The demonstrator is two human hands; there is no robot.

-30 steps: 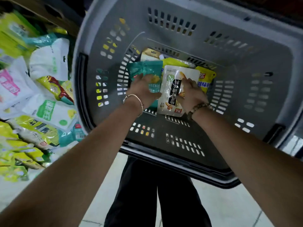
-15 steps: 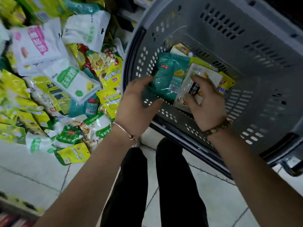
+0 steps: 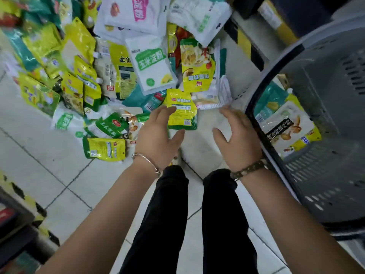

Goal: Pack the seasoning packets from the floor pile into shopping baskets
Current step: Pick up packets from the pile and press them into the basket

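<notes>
Head view, looking down. Left hand (image 3: 158, 135) is just left of centre, palm down, fingers (image 3: 165, 112) straight & spread wide, holding nothing. Fingertips & thumb overlap the left edge of a yellow packet (image 3: 182, 109), which lies barcode side up at the near edge of the pile (image 3: 88, 76); can't tell if they touch it. Right hand (image 3: 237, 141) is just right of centre, also palm down, fingers (image 3: 230, 113) spread wide, empty, over bare floor (image 3: 199, 151) between pile & basket. Its wrist is just beside the basket rim. Fingertips a bit blurred.

Pile covers the floor from 9 to 12 o'clock: yellow, green, teal & white packets, overlapping. At 12 o'clock is a green-label packet (image 3: 152, 64), white, w/ a food-photo packet (image 3: 197, 68) just right of it. A small packet (image 3: 106, 149), yellow-green, lies at the pile's near edge at 9 o'clock, near the left wrist.

Grey basket (image 3: 335, 184) is at 3 o'clock. Inside on the bottom: teal packet (image 3: 270, 103), nut packet (image 3: 286, 125) lying partly over it, and a yellow-blue packet (image 3: 310, 139) sticking out from under that.

Silver bangle (image 3: 146, 161) on left wrist, bead bracelet (image 3: 248, 169) on right. Legs (image 3: 169, 214) in black trousers at 6 o'clock. Yellow-black striped strip (image 3: 245, 42) at 1 o'clock, beyond the basket rim.
</notes>
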